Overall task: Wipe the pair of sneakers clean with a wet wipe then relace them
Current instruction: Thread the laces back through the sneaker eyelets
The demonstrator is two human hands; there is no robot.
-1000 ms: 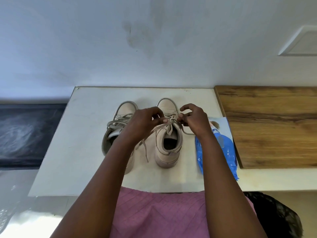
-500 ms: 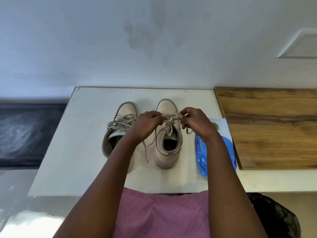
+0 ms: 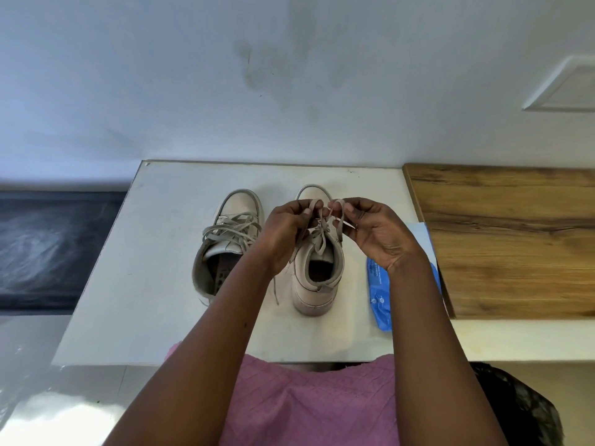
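Head view, only view available.

- Both sneakers stand side by side on the white table, toes to the wall, heels toward me. I judge this puts the eyelets within easy reach of both hands.
- Sneaker being tied: below my hands, just beside the blue wipe pack.
- Left hand: fingers curled, thumb and forefinger pinching one strand of the lace, raised above the tongue.
- Right hand: palm turned toward me, fingertips pinched on the other strand, which loops over them. The hands nearly meet. I read the raised, taut strands as keeping tension while a bow forms.
- Second sneaker: laces threaded but loose and splayed across the tongue, untied. Judgement: it comes next.
- Wipe pack partly hidden behind my right forearm, set at the edge of the wooden board, out of the way. Wiping looks finished, though I cannot confirm how clean the uppers are.
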